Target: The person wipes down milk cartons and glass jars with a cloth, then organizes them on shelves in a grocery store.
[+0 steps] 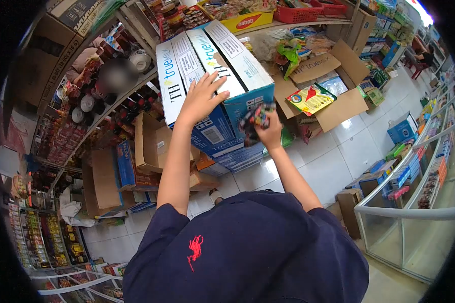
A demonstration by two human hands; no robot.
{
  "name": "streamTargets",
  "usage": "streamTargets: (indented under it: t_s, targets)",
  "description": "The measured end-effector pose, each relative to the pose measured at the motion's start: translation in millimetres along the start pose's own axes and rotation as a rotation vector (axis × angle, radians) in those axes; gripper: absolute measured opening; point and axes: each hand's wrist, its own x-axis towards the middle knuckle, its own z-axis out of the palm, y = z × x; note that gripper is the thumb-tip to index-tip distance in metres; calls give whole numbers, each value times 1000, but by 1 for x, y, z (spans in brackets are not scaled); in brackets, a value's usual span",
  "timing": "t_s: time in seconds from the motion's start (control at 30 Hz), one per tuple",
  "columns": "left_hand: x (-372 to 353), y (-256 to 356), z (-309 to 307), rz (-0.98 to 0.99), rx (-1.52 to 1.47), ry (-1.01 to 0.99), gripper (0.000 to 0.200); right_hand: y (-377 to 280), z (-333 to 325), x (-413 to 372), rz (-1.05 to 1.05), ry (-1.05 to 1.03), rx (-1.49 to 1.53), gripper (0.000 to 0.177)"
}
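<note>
My left hand (203, 98) lies with its fingers spread on the top front edge of a white and blue TH true milk carton (217, 65). Bunched dark, multicoloured cloth (253, 121) is in my right hand (271, 132), against the blue front side of the same carton; the cloth is blurred. Two white top panels with a dark gap between them show on the carton, which stands on other blue cartons (242, 159).
To the right, an open cardboard box (346, 113) holds a yellow packet (311, 99). Open boxes (154, 141) stand at left below bottle shelves. A glass display case (409, 217) is at the right. Behind are a yellow nabati box (245, 22) and red baskets (296, 14).
</note>
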Motion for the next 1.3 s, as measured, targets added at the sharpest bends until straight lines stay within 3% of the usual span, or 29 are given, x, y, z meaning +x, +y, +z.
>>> streamTargets:
  t_s: [0.07,0.13,0.2,0.27,0.37,0.47,0.63,0.7,0.87,1.03,1.07,1.13,1.2,1.3]
  targets:
    - [0,-2,2,-7,-1,-1,57,20,8,-40,105,-45,-20,44]
    - [-1,0,0,-6,-9,0,57,19,2,-45,323,-218,-9,45]
    - [-1,2,-1,-20,-26,-4,57,15,-2,-27,253,-212,-9,47]
    - [-1,0,0,-15,-30,-4,57,-6,-5,14,78,-10,24,47]
    - [0,-1,1,-9,-34,-1,57,-48,-21,68,62,65,113,49]
    - [0,0,0,-16,-41,0,58,-44,-15,69,39,118,110,51]
    - [-2,1,-1,-29,-53,3,58,19,8,-25,34,62,34,48]
    - [-2,0,0,-32,-58,1,59,27,1,-50,306,-257,-25,49]
    - [0,0,-1,-37,-67,-6,59,1,-3,-6,222,-193,-53,48]
    - [0,-4,1,-2,-73,18,53,-67,-5,62,120,-25,224,49]
    - [1,-5,1,-5,-73,20,53,-67,1,58,118,-28,227,49]
    - [0,-6,3,14,-93,32,51,-57,17,37,-82,87,164,50]
    - [1,-7,3,16,-98,41,51,-35,26,5,-86,89,175,49]
    - [0,-4,2,-2,-100,27,52,-13,25,-27,2,-94,71,49]
